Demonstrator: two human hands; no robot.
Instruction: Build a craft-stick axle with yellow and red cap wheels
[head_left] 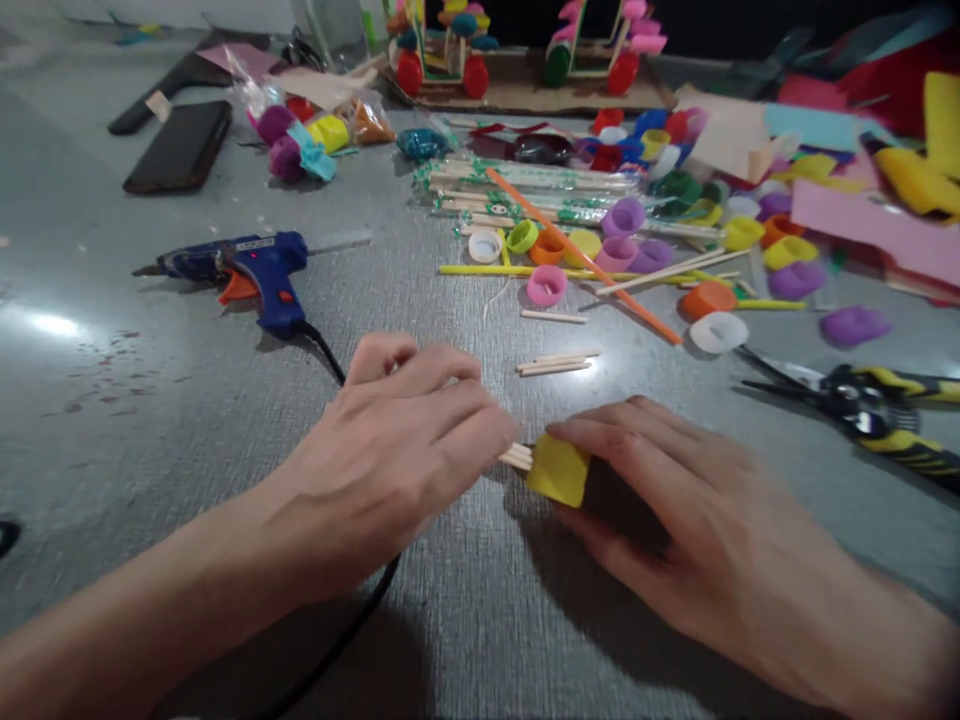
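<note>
- The left hand (397, 450) lies palm down on the grey table (135, 400), its fingers drawn together over a small bundle of thin wooden sticks (517, 457); only the stick ends show past the fingertips, so the hand is closed on them.
- The right hand (675, 500) rests opposite, fingers pressed on a small yellow foam piece (559, 470) that touches the stick ends; the thumb is hidden beneath, so whether it pinches the piece or just presses it flat, I cannot tell.
- The sticks and yellow piece sit on the table at the near centre, between the two hands.
- A blue hot glue gun (259, 270) lies on its side well to the left and farther back, its black cord (330, 360) running under the left wrist.
- A few loose wooden sticks (555, 364) lie just beyond the hands.
- Black-and-yellow scissors (862, 400) lie to the right, near the right hand.
- Farther back are scattered coloured bottle caps (547, 285), an orange straw (585, 255), packets of sticks (525, 180) and sheets of coloured foam (862, 220).
- A dark phone (180, 148) lies at the far left.
</note>
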